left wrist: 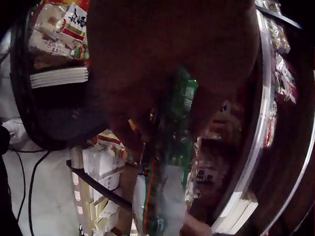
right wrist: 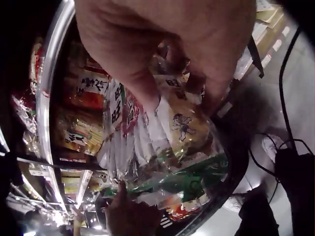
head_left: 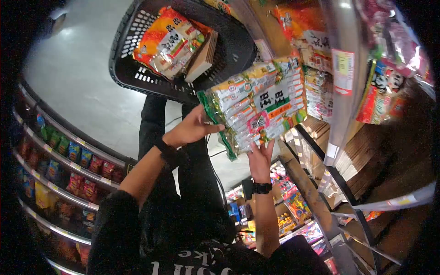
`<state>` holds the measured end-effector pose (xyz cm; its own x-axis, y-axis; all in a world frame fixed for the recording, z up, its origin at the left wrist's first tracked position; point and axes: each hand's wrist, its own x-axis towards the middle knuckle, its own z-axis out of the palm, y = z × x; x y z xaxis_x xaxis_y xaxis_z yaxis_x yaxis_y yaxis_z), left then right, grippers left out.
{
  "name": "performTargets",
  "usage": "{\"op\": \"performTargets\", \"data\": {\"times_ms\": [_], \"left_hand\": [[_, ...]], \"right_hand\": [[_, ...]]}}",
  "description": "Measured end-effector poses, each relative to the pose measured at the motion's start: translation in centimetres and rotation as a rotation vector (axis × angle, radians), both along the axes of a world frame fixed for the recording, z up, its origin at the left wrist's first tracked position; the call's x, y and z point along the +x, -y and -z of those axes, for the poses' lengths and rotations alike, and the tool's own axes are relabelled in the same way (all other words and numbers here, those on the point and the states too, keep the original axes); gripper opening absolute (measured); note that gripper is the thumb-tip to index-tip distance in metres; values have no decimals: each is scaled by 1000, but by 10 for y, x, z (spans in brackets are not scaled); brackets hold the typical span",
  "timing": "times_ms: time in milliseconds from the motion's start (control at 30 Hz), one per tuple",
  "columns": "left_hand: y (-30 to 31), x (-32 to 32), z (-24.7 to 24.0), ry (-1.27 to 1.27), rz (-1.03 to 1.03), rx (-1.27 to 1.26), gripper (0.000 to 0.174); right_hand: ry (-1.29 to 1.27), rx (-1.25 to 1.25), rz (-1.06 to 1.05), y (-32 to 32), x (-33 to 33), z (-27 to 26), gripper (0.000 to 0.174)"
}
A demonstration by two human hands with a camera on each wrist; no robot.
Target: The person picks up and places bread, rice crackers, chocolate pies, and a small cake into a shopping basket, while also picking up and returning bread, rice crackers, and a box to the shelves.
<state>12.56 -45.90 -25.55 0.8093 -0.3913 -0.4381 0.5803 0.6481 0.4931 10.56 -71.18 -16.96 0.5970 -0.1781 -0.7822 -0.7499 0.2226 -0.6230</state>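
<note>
A large clear and green snack bag (head_left: 261,103) with white wrapped pieces inside is held up in front of the shelf. My left hand (head_left: 190,128) pinches its green left edge, thumb on the front. At the lower edge, my right hand (head_left: 260,162) grips the bag, fingertips at its front. In the right wrist view the right hand (right wrist: 167,49) has thumb and fingers on either side of the bag (right wrist: 142,137). The left wrist view shows the left hand (left wrist: 172,59) dark over the bag's green edge (left wrist: 182,118).
A black basket (head_left: 120,73) beyond the hands holds an orange snack bag (head_left: 172,43) and a pale flat stack (head_left: 201,59). Shelves with price tags (head_left: 343,71) and similar bags (head_left: 316,82) rise on the right. Snack shelves (head_left: 68,160) line the left. A cable (head_left: 215,176) hangs below.
</note>
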Motion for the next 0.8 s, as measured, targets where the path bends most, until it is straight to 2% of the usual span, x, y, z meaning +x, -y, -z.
{"op": "performTargets", "data": {"times_ms": [67,100,133,200,233,333,367,467,567,600,667,700,800], "left_hand": [[4,1,10,-6,57,-8,60],[11,4,11,20,-7,12,56],[15,4,8,-109,20,-47,56],[32,-5,20,-94,-20,-2,57],[36,-7,24,-68,33,31,59],[49,-23,37,-123,86,-36,68],[54,-26,41,-74,69,48,64],[58,-26,43,-73,100,35,57],[55,-12,39,-61,156,134,62],[66,-15,48,-33,39,62,57],[66,8,40,41,17,25,58],[71,23,35,83,3,11,59],[101,56,43,235,-15,-10,60]], "right_hand": [[-65,-119,-104,25,-4,22,83],[-11,-126,-144,32,-2,25,83],[43,-134,-182,39,0,28,83],[8,-168,-290,56,3,30,83],[19,-148,-242,58,4,30,80],[-48,-186,-294,71,3,30,70],[-88,-221,-296,89,-5,39,58],[-120,-301,-300,90,-5,38,49],[-189,-367,-319,98,-5,41,47],[-158,-317,-245,102,-5,42,44],[-95,-222,-100,111,-2,41,40],[-61,-396,-226,110,8,40,31],[-48,-462,-94,118,36,22,26]]}}
